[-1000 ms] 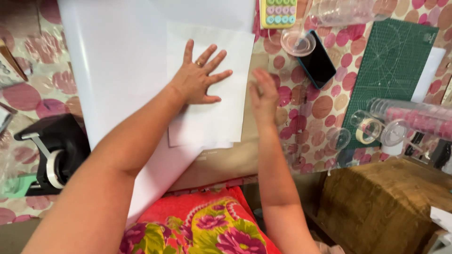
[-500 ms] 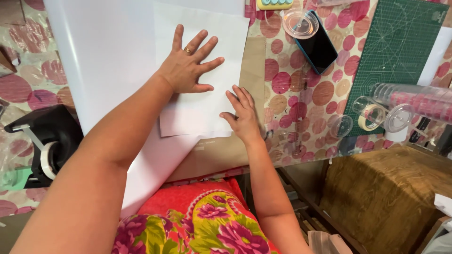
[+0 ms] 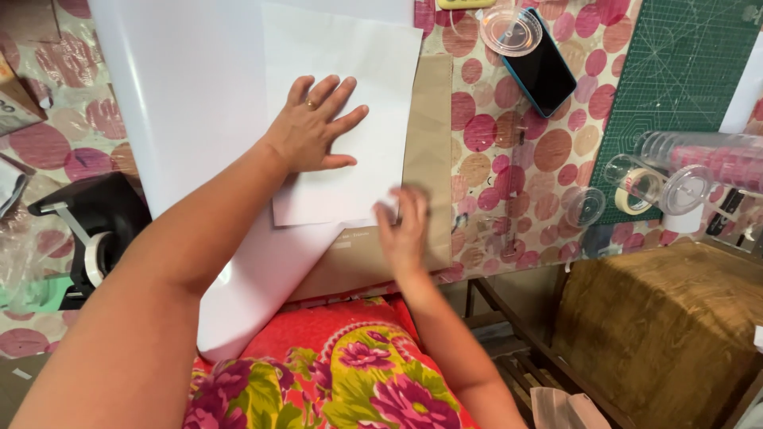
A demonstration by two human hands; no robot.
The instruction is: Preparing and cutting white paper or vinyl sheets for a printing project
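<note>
Hands on white paper, head view.
Left hand [image 3: 314, 127] lay flat with fingers spread wide on the white sheet [image 3: 350, 95], gripping nothing, much as half a second before. Right hand [image 3: 404, 230], blurred, had slid down to the sheet's lower right corner, fingers loosely open over the brown paper [image 3: 433, 143] beneath. The sheet lay on a large white roll [image 3: 191, 119] on the dotted tablecloth [image 3: 509, 159]; a phone [image 3: 544, 67] sat well apart.

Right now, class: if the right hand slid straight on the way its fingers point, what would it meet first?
The right hand points up the table, already at the white sheet's lower right corner, so probably more of that sheet.
</note>
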